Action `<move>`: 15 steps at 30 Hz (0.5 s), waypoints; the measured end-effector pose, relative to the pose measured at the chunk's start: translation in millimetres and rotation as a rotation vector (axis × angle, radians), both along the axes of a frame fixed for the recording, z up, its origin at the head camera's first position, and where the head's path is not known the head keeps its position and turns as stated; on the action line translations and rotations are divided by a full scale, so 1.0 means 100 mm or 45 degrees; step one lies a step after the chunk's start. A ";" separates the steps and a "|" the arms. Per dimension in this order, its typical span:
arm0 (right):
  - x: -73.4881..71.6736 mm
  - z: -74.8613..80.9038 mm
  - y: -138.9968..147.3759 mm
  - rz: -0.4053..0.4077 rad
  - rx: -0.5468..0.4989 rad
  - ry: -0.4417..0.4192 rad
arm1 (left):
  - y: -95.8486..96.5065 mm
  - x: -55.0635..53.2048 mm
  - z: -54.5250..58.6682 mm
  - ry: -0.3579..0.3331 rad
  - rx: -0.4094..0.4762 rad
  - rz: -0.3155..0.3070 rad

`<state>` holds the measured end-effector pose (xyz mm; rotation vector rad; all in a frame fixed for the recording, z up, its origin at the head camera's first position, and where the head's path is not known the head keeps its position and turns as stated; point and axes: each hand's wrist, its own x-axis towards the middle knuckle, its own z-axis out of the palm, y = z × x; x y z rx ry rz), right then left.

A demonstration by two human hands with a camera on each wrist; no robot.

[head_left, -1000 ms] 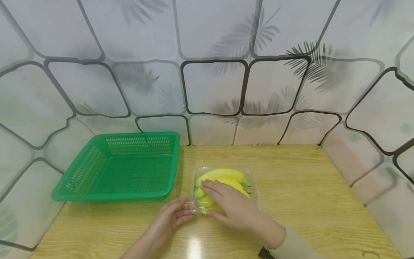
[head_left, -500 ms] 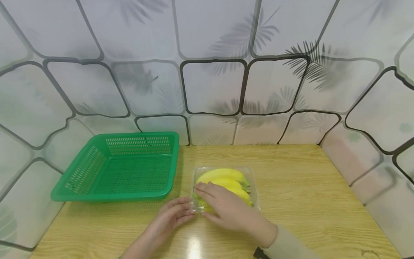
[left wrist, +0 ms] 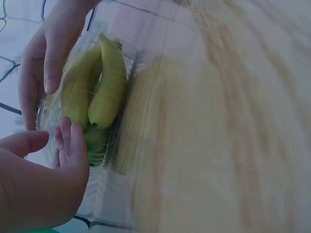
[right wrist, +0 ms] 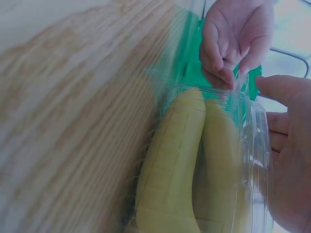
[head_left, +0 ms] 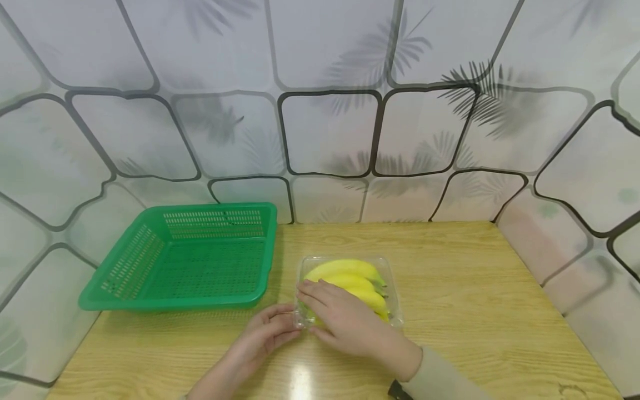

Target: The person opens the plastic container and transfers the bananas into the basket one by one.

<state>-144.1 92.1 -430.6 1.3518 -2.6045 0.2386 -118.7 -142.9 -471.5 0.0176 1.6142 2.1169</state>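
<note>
A clear plastic box (head_left: 392,278) holding several yellow bananas (head_left: 345,269) sits on the wooden table. My right hand (head_left: 345,322) lies across its top with fingers straight, fingertips toward the left edge, hiding part of the fruit. At the box's left end, my left hand (head_left: 267,333) touches the wall with loosely bent fingers. In the left wrist view, the left hand (left wrist: 48,179) has its thumb apart from its fingers beside the box end. The right wrist view shows the right hand (right wrist: 294,160) along the rim and the bananas (right wrist: 170,165) through the clear side.
A green plastic basket (head_left: 172,304) with slotted walls stands to the left, near the back wall (head_left: 330,133). The wooden table (head_left: 465,289) extends to the right of the box. A dark object (head_left: 398,390) shows beside the right sleeve (head_left: 445,378).
My right hand has slid a little left and toward me over the box top, uncovering more of the bananas. The left hand has stayed nearly still at the box's left end.
</note>
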 end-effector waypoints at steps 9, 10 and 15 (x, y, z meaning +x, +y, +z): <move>-0.01 -0.04 -0.04 -0.001 0.008 0.057 | 0.00 -0.01 -0.01 -0.012 0.010 -0.002; -0.01 -0.05 -0.05 0.001 0.005 0.073 | 0.00 -0.01 -0.01 -0.012 0.005 0.000; -0.01 -0.06 -0.07 0.000 -0.017 0.154 | 0.00 -0.01 -0.01 -0.018 0.001 0.008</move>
